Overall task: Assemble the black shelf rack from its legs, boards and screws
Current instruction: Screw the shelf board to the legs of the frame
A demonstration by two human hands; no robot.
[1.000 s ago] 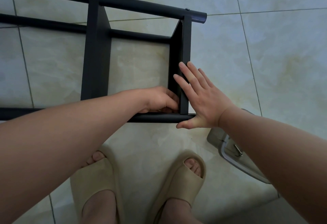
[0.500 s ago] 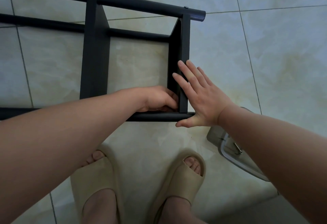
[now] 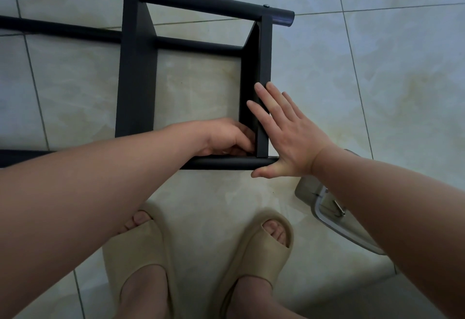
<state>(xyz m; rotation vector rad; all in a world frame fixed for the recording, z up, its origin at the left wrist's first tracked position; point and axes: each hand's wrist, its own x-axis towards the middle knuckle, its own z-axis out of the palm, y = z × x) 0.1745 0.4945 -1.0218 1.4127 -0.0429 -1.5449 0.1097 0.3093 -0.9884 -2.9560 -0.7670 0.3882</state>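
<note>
Beige slippers (image 3: 254,250) stand at 6 o'clock, a metal tray (image 3: 305,189) at 4. Right hand (image 3: 289,137) presses flat, fingers straight, on the end board (image 3: 265,62) of the black rack (image 3: 137,79) lying toward 11 o'clock; left hand (image 3: 226,137) curls in its inner corner, grip hidden.

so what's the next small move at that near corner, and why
Probably press the end board square against the near leg with the flat right hand, while the left hand, curled inside that corner, seats any fastener; what it holds is hidden.
</note>
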